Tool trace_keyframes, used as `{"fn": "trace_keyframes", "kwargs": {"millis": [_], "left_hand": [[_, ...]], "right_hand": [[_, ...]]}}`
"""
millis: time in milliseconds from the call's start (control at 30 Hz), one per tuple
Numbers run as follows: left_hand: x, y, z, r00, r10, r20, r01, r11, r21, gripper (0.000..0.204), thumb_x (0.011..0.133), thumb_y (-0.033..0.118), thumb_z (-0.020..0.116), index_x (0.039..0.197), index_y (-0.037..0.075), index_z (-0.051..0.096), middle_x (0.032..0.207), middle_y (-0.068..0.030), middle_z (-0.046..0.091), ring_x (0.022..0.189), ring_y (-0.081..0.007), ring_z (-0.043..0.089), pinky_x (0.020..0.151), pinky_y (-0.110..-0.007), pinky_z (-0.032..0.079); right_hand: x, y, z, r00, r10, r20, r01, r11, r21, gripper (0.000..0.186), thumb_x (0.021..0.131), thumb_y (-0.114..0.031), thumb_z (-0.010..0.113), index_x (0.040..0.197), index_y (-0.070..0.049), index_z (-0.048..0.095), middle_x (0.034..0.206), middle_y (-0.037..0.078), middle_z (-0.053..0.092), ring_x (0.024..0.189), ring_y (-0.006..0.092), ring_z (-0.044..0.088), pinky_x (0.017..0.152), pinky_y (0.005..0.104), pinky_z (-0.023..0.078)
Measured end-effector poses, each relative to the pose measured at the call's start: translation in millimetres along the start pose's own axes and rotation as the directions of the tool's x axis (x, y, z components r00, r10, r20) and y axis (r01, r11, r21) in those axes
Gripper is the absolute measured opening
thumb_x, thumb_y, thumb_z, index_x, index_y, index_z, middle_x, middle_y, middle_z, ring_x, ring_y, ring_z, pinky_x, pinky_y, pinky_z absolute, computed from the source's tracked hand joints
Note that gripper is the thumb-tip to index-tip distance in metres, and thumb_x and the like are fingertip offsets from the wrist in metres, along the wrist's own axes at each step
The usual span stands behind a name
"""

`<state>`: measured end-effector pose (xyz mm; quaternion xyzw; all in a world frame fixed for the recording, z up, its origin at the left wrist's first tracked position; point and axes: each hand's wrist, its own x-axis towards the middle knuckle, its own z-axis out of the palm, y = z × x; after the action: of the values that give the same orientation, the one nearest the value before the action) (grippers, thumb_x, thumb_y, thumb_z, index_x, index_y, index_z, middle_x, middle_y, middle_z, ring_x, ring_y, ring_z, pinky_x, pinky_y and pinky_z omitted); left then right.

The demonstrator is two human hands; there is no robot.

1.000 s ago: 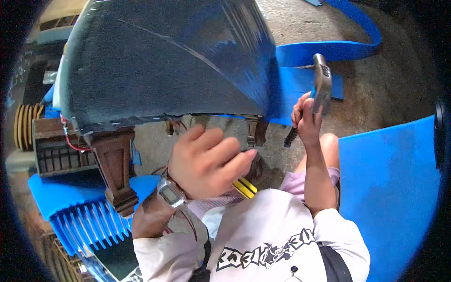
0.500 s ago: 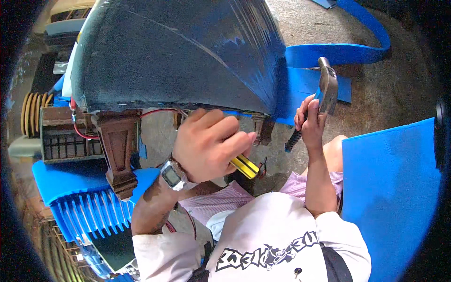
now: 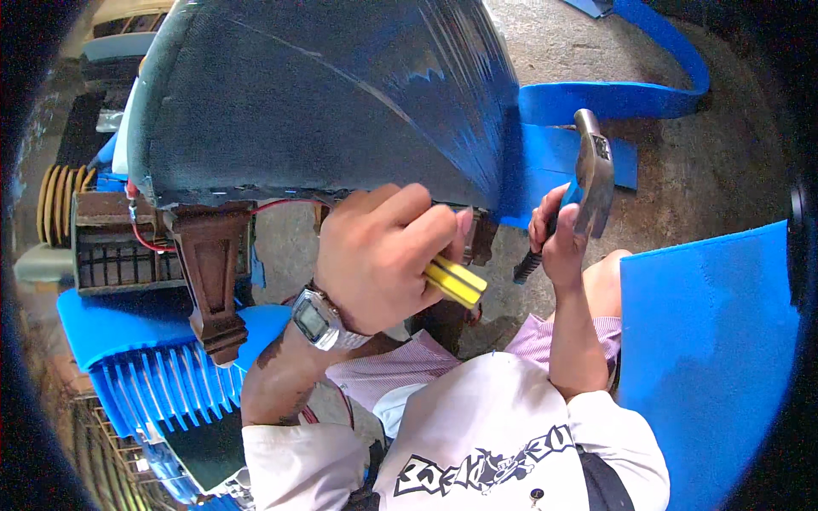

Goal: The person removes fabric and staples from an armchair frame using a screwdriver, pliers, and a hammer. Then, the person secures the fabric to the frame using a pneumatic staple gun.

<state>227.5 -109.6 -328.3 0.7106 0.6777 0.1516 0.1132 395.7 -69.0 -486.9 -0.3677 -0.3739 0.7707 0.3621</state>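
My left hand (image 3: 383, 255), with a wristwatch (image 3: 313, 320) on its wrist, grips a tool with a yellow and black handle (image 3: 456, 282). Its tip is hidden under the lower edge of a large dark curved shell (image 3: 324, 94). My right hand (image 3: 558, 238) holds a steel hammer (image 3: 590, 175) upright by its handle, head raised, just right of the shell's corner. Both hands sit close together above my knees.
A brown wooden bracket (image 3: 210, 277) and red wires (image 3: 141, 238) hang under the shell at left. A blue slatted grille (image 3: 153, 375) lies lower left. Blue foam sheets lie at right (image 3: 707, 341) and behind on the concrete floor (image 3: 613, 98). Stacked discs (image 3: 53, 200) stand far left.
The view has shifted so the shell and bracket sit further right. My left hand has slid right along the shell's lower edge. The hammer stays raised in my right hand.
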Motion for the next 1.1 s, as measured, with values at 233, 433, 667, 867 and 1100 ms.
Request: {"fn": "trace_keyframes", "kwargs": {"millis": [233,433,667,867,1100], "left_hand": [[14.2,2.2,-10.1,0.985,-0.173,-0.023,0.172,0.984,-0.047,0.032,0.077,0.013,0.064,0.056,0.006,0.041,0.052,-0.0083,0.037,0.042,-0.0262,0.040,0.039,-0.036,0.030],[2.2,-8.9,-0.5,0.997,-0.059,-0.053,0.062,0.996,0.057,0.032,0.072,0.014,0.065,0.053,0.009,0.040,0.052,-0.0059,0.035,0.043,-0.0239,0.040,0.041,-0.037,0.031],[-4.2,-12.8,-18.7,0.996,0.090,-0.006,-0.090,0.996,0.008,0.016,0.057,0.018,0.065,0.068,0.011,0.056,0.056,-0.0003,0.040,0.049,-0.0172,0.047,0.044,-0.032,0.034],[-50.4,-54.9,-0.7,0.855,0.515,-0.060,-0.508,0.856,0.099,0.015,0.054,0.016,0.065,0.064,0.013,0.054,0.054,0.0033,0.036,0.050,-0.0108,0.041,0.045,-0.027,0.027],[-85.6,-106.4,22.9,0.771,0.635,-0.046,-0.577,0.728,0.370,0.013,0.061,0.019,0.061,0.072,0.014,0.063,0.067,0.0065,0.052,0.061,-0.0092,0.048,0.067,-0.027,0.040]], "right_hand": [[-30.4,-70.2,29.9,0.851,-0.525,0.000,0.522,0.846,0.111,0.055,0.070,-0.059,0.061,0.082,-0.011,0.038,0.048,0.001,0.038,0.037,0.0130,0.040,0.035,0.0255,0.035],[-38.4,-54.6,45.3,0.914,-0.282,0.291,0.398,0.755,-0.520,0.031,0.074,-0.031,0.068,0.074,-0.007,0.049,0.056,0.008,0.049,0.041,0.0275,0.045,0.039,0.0338,0.034],[-66.5,-25.6,54.4,0.939,-0.123,0.321,0.240,0.903,-0.356,0.029,0.060,-0.015,0.071,0.075,-0.006,0.048,0.058,0.010,0.048,0.049,0.0286,0.051,0.043,0.0357,0.040],[-63.8,-3.4,31.8,0.876,-0.300,0.378,0.421,0.857,-0.296,0.036,0.071,-0.030,0.073,0.069,-0.004,0.048,0.054,0.001,0.042,0.046,0.0133,0.042,0.039,0.0267,0.031],[-62.1,10.1,32.4,0.992,0.049,0.118,-0.016,0.965,-0.260,0.050,0.080,-0.052,0.054,0.063,-0.006,0.043,0.057,0.001,0.042,0.047,0.0112,0.043,0.038,0.0234,0.033]]}}
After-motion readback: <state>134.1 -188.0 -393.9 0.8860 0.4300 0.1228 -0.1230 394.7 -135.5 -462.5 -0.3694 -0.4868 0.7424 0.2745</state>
